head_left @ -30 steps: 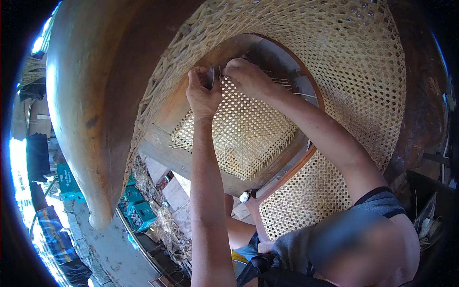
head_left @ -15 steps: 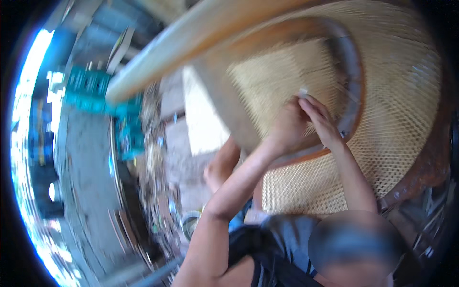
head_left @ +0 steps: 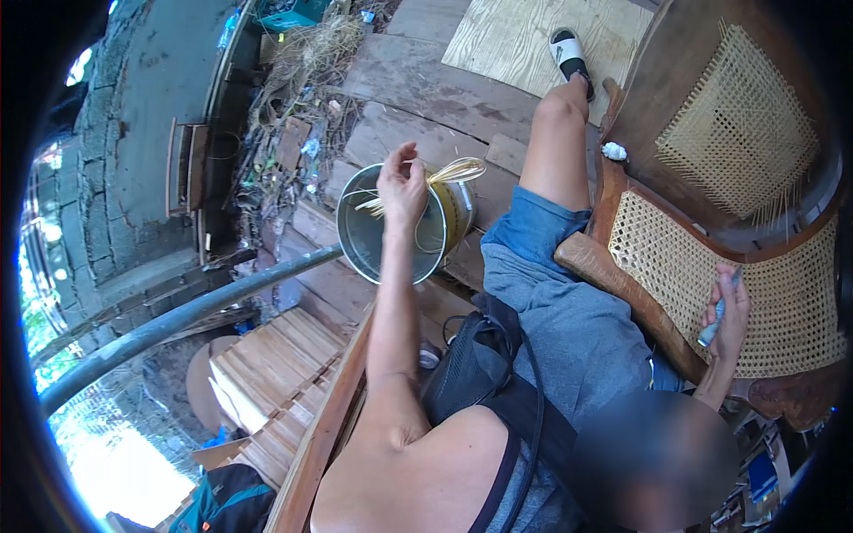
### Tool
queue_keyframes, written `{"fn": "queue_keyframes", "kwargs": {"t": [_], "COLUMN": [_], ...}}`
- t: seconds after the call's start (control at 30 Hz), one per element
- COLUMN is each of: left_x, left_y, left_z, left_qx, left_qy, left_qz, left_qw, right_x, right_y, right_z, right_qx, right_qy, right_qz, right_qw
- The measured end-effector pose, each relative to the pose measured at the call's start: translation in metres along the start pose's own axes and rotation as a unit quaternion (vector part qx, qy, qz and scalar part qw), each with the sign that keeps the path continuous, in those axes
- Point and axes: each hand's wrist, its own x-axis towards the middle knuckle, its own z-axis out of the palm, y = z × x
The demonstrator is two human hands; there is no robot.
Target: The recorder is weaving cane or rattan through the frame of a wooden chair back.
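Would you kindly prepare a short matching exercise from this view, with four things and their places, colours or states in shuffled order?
Things:
1. left hand
2. right hand
3. bundle of cane strips
4. slide sandal

Places, colours or states:
A. white, worn over a dark sock
B. above the open bucket
C. gripping a slim blue-grey tool
D. straw-coloured, looped at one end

Pairs: 1-B, 2-C, 3-D, 4-A
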Motion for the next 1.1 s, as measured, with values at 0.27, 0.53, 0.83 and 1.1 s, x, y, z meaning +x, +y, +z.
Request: {"fn": "queue_keyframes", "kwargs": {"t": [0.27, 0.53, 0.83, 1.1], "left_x": [0.003, -0.055, -0.066, -0.023], "left_y": [-0.050, 0.022, 0.038, -0.068], "left_z": [-0.006, -0.030, -0.019, -0.014], "left_qx": [0.254, 0.045, 0.101, 0.181], "left_qy": [-0.208, -0.147, -0.134, -0.055], "left_qz": [0.166, 0.233, 0.310, 0.331], "left_qw": [0.930, 0.960, 0.936, 0.925], "right_x": [0.007, -0.028, -0.026, -0.073], "right_y": [-0.031, -0.044, -0.036, -0.185], "right_z": [0.133, 0.271, 0.246, -0.126], "right_qx": [-0.188, -0.272, -0.223, 0.255], "right_qy": [-0.215, -0.321, -0.231, -0.244], "right_qz": [-0.135, -0.295, -0.379, -0.269], "right_qw": [0.949, 0.858, 0.868, 0.896]}}
